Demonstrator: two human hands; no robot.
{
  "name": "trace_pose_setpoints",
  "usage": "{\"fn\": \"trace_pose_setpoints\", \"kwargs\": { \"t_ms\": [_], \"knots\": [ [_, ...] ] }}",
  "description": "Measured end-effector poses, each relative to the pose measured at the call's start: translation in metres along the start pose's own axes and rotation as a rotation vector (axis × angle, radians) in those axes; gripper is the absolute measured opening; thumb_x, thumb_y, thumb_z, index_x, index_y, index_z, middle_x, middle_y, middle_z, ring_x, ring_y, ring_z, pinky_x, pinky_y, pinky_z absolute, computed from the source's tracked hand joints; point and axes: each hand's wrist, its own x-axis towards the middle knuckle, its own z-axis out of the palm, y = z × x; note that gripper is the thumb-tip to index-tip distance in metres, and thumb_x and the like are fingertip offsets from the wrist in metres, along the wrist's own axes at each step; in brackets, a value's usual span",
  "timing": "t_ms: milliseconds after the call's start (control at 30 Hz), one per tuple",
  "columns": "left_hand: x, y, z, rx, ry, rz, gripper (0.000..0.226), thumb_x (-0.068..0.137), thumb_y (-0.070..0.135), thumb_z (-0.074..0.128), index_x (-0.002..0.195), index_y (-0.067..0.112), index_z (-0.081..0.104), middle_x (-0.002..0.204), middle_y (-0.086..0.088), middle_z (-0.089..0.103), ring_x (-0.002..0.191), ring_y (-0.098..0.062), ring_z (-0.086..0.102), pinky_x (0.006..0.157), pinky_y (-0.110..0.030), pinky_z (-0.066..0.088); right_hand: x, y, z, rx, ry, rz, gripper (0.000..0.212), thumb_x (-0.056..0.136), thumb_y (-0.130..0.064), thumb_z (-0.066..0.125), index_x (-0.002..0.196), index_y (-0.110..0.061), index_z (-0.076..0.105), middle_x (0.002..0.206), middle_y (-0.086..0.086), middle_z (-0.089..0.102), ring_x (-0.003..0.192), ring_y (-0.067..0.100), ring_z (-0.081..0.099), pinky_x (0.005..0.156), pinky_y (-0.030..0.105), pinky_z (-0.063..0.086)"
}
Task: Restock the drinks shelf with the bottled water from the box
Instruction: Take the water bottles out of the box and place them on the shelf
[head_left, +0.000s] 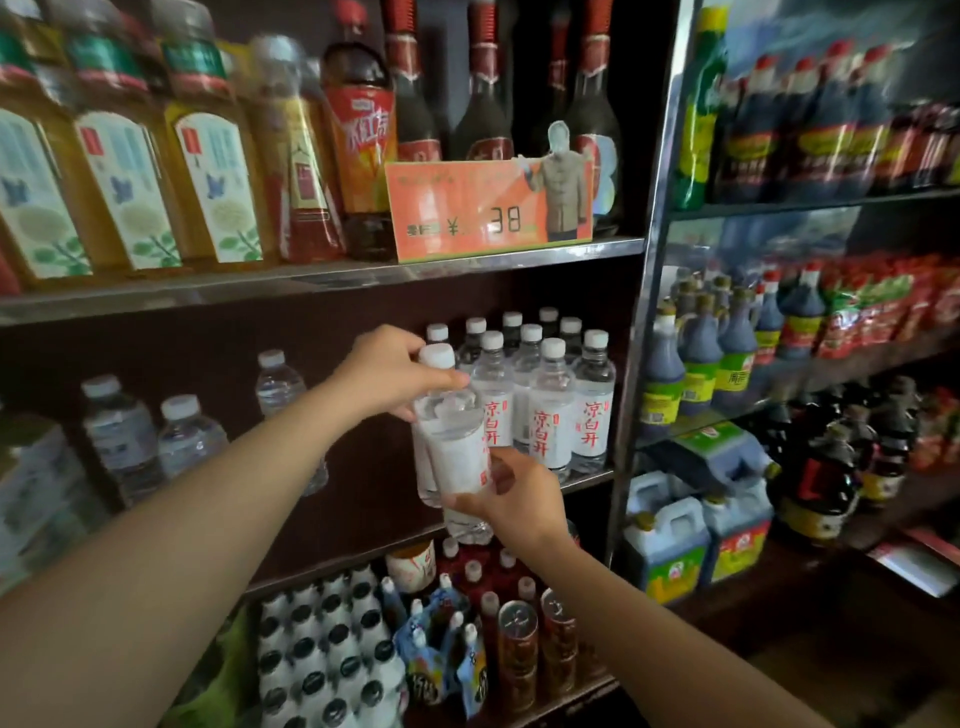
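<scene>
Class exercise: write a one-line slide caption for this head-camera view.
Left hand and right hand each set a water bottle beside the white-capped row on the middle shelf.

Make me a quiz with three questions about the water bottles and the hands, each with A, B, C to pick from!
1. Where is the left hand on the water bottle?
A. near its cap
B. at its bottom
C. not touching it

2. What colour is the writing on the labelled bottles standing on the middle shelf?
A. blue
B. red
C. green

3. What is the right hand doing?
A. hanging open
B. holding the bottle's lower part
C. gripping the price sign

Answers:
1 A, its fingers curl round the neck just under the white cap.
2 B, the big characters on the white labels are red.
3 B, its fingers wrap the lower end of the bottle, in front of the shelf.
</scene>
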Motion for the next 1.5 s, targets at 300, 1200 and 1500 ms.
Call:
{"fn": "trace_pose_setpoints", "kwargs": {
  "t_ms": [300, 1200, 1500],
  "knots": [
    [0.061, 0.015, 0.051, 0.305, -0.100, 0.219, 0.041, 0.065, 0.043, 0.082, 0.084, 0.012, 0.063, 0.075, -0.004, 0.062, 0.058, -0.016, 0.062, 0.064, -0.040, 0.059, 0.044, 0.040, -0.002, 0.044, 0.090, 0.067, 0.067, 0.064, -0.035, 0.087, 0.120, -0.019, 0.055, 0.104, -0.005, 0.064, 0.092, 0.011, 0.061, 0.078, 0.027, 0.054],
    [0.102, -0.003, 0.097, 0.428, 0.059, 0.166, 0.050, 0.074, 0.053, 0.072, 0.099, 0.010, 0.064, 0.097, -0.005, 0.066, 0.092, -0.023, 0.063, 0.074, -0.033, 0.051, 0.077, 0.068, 0.007, -0.204, 0.159, 0.073, 0.026, 0.089, -0.026, 0.064, 0.095, -0.019, 0.039, 0.081, 0.002, 0.062, 0.077, 0.023, 0.061, 0.070, 0.042, 0.053],
    [0.055, -0.005, 0.027, 0.417, 0.124, 0.151, 0.051, 0.077, 0.043, 0.072, 0.119, 0.014, 0.063, 0.122, -0.006, 0.064, 0.114, -0.022, 0.059, 0.095, -0.032, 0.048, 0.057, 0.013, 0.004, -0.293, 0.122, 0.066, 0.035, 0.085, -0.039, 0.065, 0.106, -0.020, 0.043, 0.098, 0.000, 0.068, 0.092, 0.025, 0.064, 0.072, 0.034, 0.049]
  ]
}}
